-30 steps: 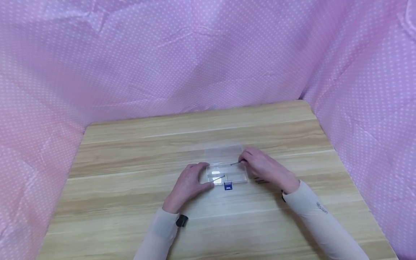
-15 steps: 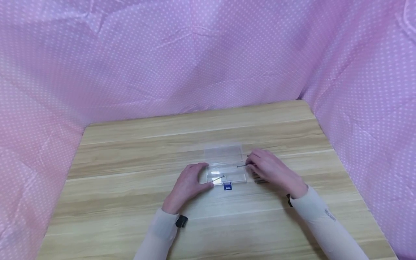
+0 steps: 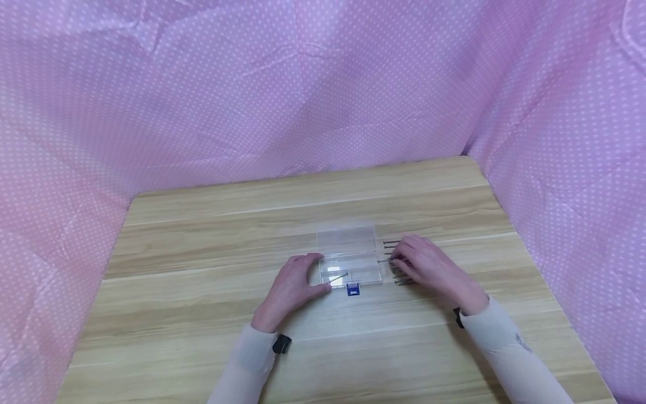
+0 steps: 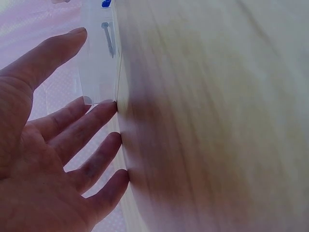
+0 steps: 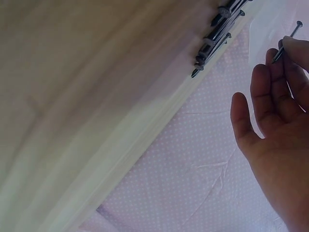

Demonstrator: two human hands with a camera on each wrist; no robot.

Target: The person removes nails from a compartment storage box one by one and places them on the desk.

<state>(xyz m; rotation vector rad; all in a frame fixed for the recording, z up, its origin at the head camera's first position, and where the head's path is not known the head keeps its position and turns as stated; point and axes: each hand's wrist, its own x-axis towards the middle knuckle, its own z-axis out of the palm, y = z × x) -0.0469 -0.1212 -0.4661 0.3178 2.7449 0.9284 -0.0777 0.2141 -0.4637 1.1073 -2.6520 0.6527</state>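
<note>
In the head view a clear plastic box [image 3: 360, 273] lies with its lid [image 3: 347, 238] folded back and a blue latch [image 3: 353, 289] in front. One screw [image 3: 337, 278] lies slanted inside it. My left hand [image 3: 292, 286] holds the box's left end, thumb at the front corner and forefinger at the back; the other fingertips touch the tabletop in the left wrist view. My right hand [image 3: 426, 266] pinches another screw [image 5: 295, 30] between thumb and fingertips, just right of the box. Beneath and beside that hand lie several more screws [image 3: 391, 243], partly hidden by it.
A wood-grain table [image 3: 227, 235] carries everything. Pink dotted cloth [image 3: 252, 101] hangs behind it and along both sides. Black straps show at both sleeve cuffs, the left strap [image 3: 281, 343] most plainly.
My right hand has drawn back to the right with its screw, from over the box to beside it, uncovering more of the screws on the table. The left hand stays put.
</note>
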